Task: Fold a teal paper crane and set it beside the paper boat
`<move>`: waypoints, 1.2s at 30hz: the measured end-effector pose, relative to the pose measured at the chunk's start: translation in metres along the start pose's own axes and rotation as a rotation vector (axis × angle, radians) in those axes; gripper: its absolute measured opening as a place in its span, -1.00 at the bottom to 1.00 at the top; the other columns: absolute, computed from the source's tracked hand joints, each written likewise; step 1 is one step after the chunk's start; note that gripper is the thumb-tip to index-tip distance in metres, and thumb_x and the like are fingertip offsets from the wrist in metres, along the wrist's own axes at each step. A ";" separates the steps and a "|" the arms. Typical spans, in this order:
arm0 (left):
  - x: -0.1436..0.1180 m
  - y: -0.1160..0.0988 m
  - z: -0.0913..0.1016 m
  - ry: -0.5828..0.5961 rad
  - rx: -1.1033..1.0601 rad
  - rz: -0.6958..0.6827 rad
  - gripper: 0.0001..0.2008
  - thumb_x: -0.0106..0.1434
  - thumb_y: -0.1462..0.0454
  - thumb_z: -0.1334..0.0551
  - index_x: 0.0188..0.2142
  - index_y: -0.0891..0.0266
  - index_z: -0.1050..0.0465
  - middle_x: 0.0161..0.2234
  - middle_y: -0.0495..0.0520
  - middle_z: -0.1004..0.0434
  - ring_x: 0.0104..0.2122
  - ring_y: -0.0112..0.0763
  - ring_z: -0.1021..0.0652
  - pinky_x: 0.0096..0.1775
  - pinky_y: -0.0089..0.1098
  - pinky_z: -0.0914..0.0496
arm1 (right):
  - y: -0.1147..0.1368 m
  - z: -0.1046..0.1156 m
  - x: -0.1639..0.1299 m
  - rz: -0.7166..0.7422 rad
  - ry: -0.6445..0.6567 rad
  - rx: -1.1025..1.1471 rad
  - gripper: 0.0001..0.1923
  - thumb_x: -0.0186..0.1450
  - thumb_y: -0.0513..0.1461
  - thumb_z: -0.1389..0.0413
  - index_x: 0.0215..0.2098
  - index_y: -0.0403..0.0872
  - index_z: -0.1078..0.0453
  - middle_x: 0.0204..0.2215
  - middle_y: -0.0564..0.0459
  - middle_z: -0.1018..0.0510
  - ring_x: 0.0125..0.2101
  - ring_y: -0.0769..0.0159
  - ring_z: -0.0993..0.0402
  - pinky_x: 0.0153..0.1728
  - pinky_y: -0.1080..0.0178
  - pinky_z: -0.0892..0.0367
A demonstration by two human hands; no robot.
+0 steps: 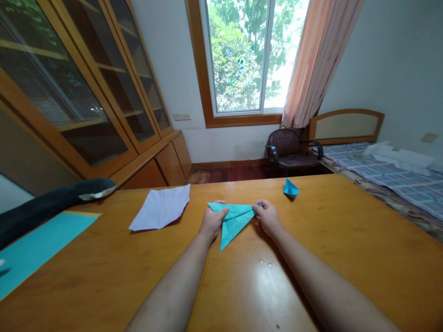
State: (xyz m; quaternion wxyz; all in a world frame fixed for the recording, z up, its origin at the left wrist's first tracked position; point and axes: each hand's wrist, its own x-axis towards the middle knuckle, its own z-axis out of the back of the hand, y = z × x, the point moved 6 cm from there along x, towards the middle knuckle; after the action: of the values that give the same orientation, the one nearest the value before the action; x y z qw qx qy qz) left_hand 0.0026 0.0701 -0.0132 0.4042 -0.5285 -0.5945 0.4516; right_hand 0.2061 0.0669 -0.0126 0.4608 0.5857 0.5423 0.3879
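Note:
A folded sheet of turquoise paper (236, 223) is held between both hands, just above the wooden table. Its creased shape has a long upper edge and one point hanging toward me. My left hand (212, 221) grips its left part, thumb on top and fingers behind it. At the right corner, the thumb and fingers of my right hand (267, 216) pinch the paper. The fingers behind the sheet are partly hidden.
A creased white sheet (161, 208) lies left on the table (311, 258). A small blue folded paper piece (290, 189) stands at the right near the far edge. Far left are a turquoise sheet (44, 244) and a dark curved object (51, 200). A chair (290, 150) stands beyond.

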 end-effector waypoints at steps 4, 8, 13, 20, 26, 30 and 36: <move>0.001 -0.001 0.002 -0.043 0.016 -0.031 -0.58 -0.20 0.18 -0.46 -0.33 0.32 -0.46 -0.49 -0.03 -0.48 -0.51 -0.47 -0.48 -0.40 -0.44 -0.37 | 0.001 0.002 0.001 0.028 -0.039 -0.013 -0.72 -0.08 -0.09 -0.26 -0.52 -0.05 -0.30 -0.70 0.23 -0.32 -0.64 0.44 -0.24 -0.59 0.36 -0.20; 0.003 0.000 0.006 -0.076 0.021 -0.044 -0.53 -0.20 0.17 -0.46 -0.28 0.33 -0.47 -0.49 -0.03 -0.48 -0.52 -0.46 -0.48 -0.41 -0.44 -0.37 | 0.000 0.006 0.003 0.049 -0.083 0.034 -0.75 -0.11 -0.13 -0.26 -0.55 -0.06 -0.32 -0.69 0.21 -0.35 -0.63 0.44 -0.26 -0.59 0.36 -0.19; 0.005 0.004 0.011 -0.106 -0.002 -0.047 -0.52 -0.20 0.16 -0.46 -0.27 0.32 -0.45 -0.51 -0.06 -0.46 -0.54 -0.48 -0.47 -0.45 -0.45 -0.36 | -0.001 0.008 0.006 0.025 -0.073 0.057 -0.75 -0.10 -0.14 -0.27 -0.56 -0.05 -0.31 -0.66 0.18 -0.41 -0.62 0.39 -0.34 -0.52 0.30 -0.29; 0.005 0.003 0.011 -0.131 -0.033 -0.033 -0.51 -0.23 0.17 -0.46 -0.29 0.29 -0.44 -0.53 -0.10 -0.43 -0.57 -0.50 -0.44 -0.47 -0.46 -0.34 | -0.002 0.010 0.007 0.050 -0.116 0.040 -0.73 -0.10 -0.12 -0.26 -0.48 -0.02 -0.31 -0.64 0.18 -0.44 -0.62 0.38 -0.35 -0.54 0.27 -0.33; 0.005 0.005 0.012 -0.154 -0.045 -0.025 -0.48 -0.25 0.16 -0.46 -0.27 0.28 -0.43 -0.53 -0.10 -0.43 -0.57 -0.50 -0.45 -0.46 -0.45 -0.35 | -0.001 0.009 0.007 0.074 -0.119 0.035 -0.68 -0.08 -0.09 -0.27 -0.46 -0.02 -0.29 -0.64 0.17 -0.44 -0.62 0.36 -0.37 -0.52 0.26 -0.35; 0.004 0.004 0.011 -0.171 -0.061 -0.033 -0.49 -0.23 0.16 -0.46 -0.26 0.28 -0.42 -0.56 -0.12 -0.40 -0.58 -0.50 -0.45 -0.47 -0.45 -0.35 | 0.001 0.008 0.004 0.059 -0.136 0.113 -0.60 -0.14 -0.13 -0.33 -0.40 -0.02 -0.29 -0.63 0.18 -0.45 -0.60 0.37 -0.38 -0.50 0.27 -0.35; -0.006 0.002 0.000 -0.216 -0.067 -0.076 -0.52 -0.16 0.17 -0.43 -0.24 0.27 -0.40 -0.54 -0.09 -0.45 -0.56 -0.46 -0.48 -0.44 -0.43 -0.38 | -0.003 -0.017 -0.005 -0.022 0.035 0.231 -0.58 -0.15 -0.15 -0.37 -0.38 -0.02 -0.33 -0.48 0.12 -0.56 -0.48 0.31 -0.48 -0.43 0.28 -0.39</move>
State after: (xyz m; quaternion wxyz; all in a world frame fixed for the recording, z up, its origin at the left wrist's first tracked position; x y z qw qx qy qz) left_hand 0.0034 0.0641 -0.0152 0.3366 -0.4673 -0.6689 0.4700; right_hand 0.1880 0.0636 -0.0109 0.3850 0.6221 0.5979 0.3277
